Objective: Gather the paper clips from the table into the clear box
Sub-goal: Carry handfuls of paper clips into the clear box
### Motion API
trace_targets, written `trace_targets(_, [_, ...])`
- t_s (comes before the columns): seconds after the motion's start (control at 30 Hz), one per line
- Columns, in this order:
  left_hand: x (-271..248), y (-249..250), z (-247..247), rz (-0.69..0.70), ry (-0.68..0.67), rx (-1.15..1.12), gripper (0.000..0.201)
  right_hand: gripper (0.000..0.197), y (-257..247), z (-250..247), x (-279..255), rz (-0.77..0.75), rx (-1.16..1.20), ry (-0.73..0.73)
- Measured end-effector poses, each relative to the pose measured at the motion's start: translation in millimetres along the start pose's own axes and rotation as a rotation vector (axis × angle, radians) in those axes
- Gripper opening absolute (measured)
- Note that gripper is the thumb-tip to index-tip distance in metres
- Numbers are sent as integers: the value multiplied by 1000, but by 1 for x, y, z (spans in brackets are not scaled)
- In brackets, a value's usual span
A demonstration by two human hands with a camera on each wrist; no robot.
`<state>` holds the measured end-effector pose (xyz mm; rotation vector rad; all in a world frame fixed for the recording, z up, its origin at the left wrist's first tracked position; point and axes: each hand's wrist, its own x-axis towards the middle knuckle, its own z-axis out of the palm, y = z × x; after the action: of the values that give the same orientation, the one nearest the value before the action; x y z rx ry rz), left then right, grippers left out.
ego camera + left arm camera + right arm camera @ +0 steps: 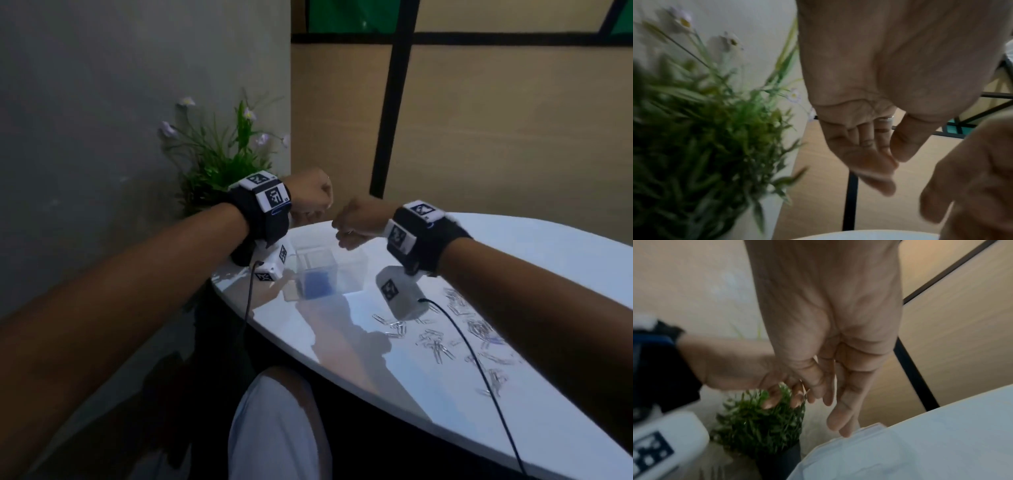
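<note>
The thin silver wire paper clips (442, 342) lie scattered on the shiny white round table (548, 260), near the small clear plastic box (317, 274). They look light and slippery (pinch each by its loop). Left hand (310, 195) and right hand (356, 219) hang above the box, fingers loose, holding nothing I can see.

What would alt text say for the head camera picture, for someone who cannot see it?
Two bare forearms with wrist-worn cameras reach over a white table, the left hand and right hand raised close together above a clear box with something blue inside. Silver paper clips lie scattered on the table nearer the viewer; a potted plant stands behind.
</note>
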<state>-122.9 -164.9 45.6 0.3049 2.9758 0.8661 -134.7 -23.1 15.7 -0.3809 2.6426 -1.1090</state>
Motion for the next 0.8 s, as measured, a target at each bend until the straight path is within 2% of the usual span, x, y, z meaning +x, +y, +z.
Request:
trace_targets(0.1, [15, 29, 36, 196, -130, 53, 15, 19, 46, -48, -43, -1, -50, 50])
trace_targets(0.2, [29, 63, 86, 366, -303, 148, 17, 20, 113, -97, -91, 44, -201, 179])
trace_targets(0.27, [37, 84, 122, 437, -356, 212, 18, 22, 158, -121, -119, 97, -337, 256])
trace_targets(0.37, [47, 111, 167, 511, -365, 322, 20, 19, 209, -139, -148, 153, -489, 289])
trace_targets(0.53, [66, 136, 207, 491, -247, 439, 31, 14, 244, -121, -164, 52, -497, 295])
trace_targets(0.67, [84, 137, 215, 428, -197, 494, 34, 11, 238, -101, -159, -79, -493, 189])
trace_targets(0.8, [91, 137, 216, 399, -175, 497, 32, 17, 237, -92, -149, -116, -466, 68])
